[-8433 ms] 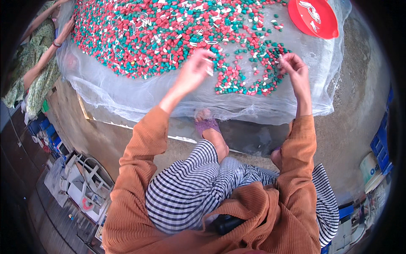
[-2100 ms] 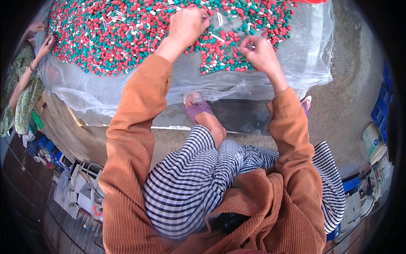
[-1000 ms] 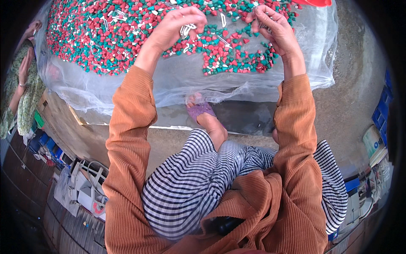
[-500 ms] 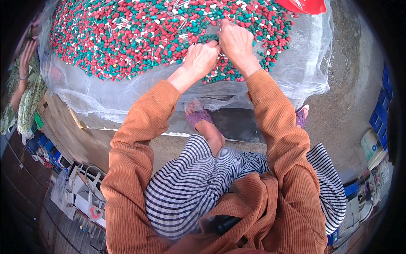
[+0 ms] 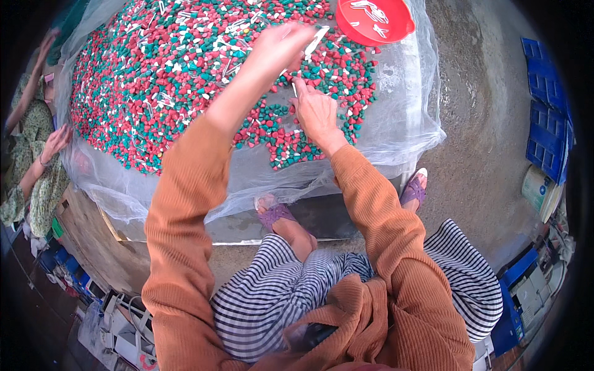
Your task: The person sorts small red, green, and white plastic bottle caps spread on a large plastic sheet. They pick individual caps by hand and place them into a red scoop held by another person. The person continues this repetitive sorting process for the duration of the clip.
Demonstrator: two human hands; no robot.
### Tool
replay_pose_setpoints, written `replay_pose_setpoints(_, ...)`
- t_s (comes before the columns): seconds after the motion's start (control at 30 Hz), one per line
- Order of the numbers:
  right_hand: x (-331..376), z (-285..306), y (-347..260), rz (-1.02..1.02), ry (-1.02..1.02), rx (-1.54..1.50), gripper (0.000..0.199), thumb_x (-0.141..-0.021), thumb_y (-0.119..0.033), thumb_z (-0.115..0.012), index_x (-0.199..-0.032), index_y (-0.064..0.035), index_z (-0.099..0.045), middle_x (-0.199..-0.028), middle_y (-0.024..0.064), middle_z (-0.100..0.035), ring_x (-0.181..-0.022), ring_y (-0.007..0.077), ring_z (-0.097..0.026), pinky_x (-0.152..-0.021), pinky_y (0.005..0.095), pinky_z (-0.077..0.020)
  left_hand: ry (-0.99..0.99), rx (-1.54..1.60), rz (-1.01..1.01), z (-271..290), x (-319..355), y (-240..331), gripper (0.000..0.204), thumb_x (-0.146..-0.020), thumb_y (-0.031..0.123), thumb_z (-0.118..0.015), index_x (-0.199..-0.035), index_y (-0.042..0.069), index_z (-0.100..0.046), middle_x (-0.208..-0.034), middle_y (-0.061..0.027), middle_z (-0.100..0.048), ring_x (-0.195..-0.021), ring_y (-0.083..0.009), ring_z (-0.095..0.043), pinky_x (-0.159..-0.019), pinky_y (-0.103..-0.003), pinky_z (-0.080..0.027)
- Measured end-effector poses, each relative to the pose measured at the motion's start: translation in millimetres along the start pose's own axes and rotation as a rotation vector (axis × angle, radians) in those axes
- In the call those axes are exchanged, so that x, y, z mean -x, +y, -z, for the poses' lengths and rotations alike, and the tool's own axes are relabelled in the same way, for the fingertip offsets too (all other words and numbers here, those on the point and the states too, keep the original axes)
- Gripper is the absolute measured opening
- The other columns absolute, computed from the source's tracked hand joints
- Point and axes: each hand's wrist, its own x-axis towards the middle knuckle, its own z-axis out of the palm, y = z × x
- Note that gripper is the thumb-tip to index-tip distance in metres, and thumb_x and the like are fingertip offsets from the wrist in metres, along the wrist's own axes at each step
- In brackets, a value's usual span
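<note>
1. Sorting step: left hand [image 5: 281, 46] pinches white sticks [image 5: 318, 40], lifted near the red bowl [image 5: 374, 21].
2. Right hand [image 5: 315, 111], fingers curled, pinches another stick among the red-green pieces [image 5: 185, 68].
3. Next, I'd judge: carry the sticks over the bowl's rim.

A low table [image 5: 278, 222] carries a clear plastic sheet [image 5: 402, 123]; red and green pieces [image 5: 185, 80] and a red bowl [image 5: 375, 21] lie on it.

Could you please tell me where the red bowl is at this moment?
In the head view the red bowl sits at the top edge, right of centre, on the clear plastic sheet, just beyond the left hand and the red and green pieces.
</note>
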Motion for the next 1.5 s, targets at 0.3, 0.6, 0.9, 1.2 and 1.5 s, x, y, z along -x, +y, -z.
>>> replay_pose_setpoints(0.3,-3.7,8.6,10.5,0.01,-0.051,0.013,0.012,-0.077,-0.008,-0.059,-0.088,-0.0027,-0.057,-0.074,0.0136,-0.065,-0.069,0.0309,-0.067,-0.056,0.0435,-0.0516,-0.104,0.314,-0.254,-71.9,-137.8,-13.0,0.03,-0.092,0.014,-0.049,-0.118,0.0,-0.054,-0.101,-0.0182,-0.064,-0.092,-0.0295,-0.065,-0.08,-0.04,-0.053)
replay_pose_setpoints(0.6,-85.6,157.1,22.4,-0.158,0.428,-0.131,0.014,-0.078,-0.015,-0.067,-0.092,-0.0168,-0.063,-0.059,0.007,-0.06,-0.058,0.031,-0.063,-0.054,0.0449,-0.0467,0.588,-0.788,-0.637,57.1,-112.5,-38.8,0.037,-0.082,0.012,-0.057,-0.118,0.013,-0.062,-0.128,-0.0185,-0.053,-0.12,-0.0385,-0.045,-0.104,-0.047,-0.035)
replay_pose_setpoints(0.9,-138.5,244.3,51.6,0.483,-0.099,0.418,0.041,-0.079,-0.018,-0.065,-0.117,-0.004,-0.054,-0.125,0.0237,-0.048,-0.109,0.0391,-0.051,-0.092,0.0465,-0.0436,0.487,-1.381,-0.719,-5.5,-105.3,-84.1,0.051,-0.092,0.05,-0.05,-0.132,0.019,-0.052,-0.134,-0.0141,-0.05,-0.123,-0.0328,-0.047,-0.097,-0.06,-0.037)
replay_pose_setpoints(1.2,-98.2,226.3,56.5,0.654,-0.284,0.235,0.051,-0.079,-0.007,-0.068,-0.127,-0.0081,-0.052,-0.139,0.0144,-0.043,-0.128,0.036,-0.041,-0.105,0.0425,-0.0389,-0.311,-1.188,-0.367,-25.0,97.6,-100.1,0.07,-0.087,0.055,-0.053,-0.149,0.032,-0.028,-0.159,-0.0059,-0.014,-0.144,-0.0428,-0.01,-0.105,-0.073,-0.013)
replay_pose_setpoints(1.5,-164.1,33.2,58.6,0.378,-0.063,-0.106,0.041,-0.084,-0.011,-0.061,-0.124,-0.008,-0.054,-0.124,0.0176,-0.054,-0.113,0.036,-0.053,-0.095,0.0427,-0.0443,0.181,-0.912,-0.248,-1.3,100.4,-84.9,0.045,-0.082,0.012,-0.063,-0.126,0.006,-0.054,-0.139,-0.016,-0.04,-0.127,-0.0378,-0.039,-0.1,-0.045,-0.041)
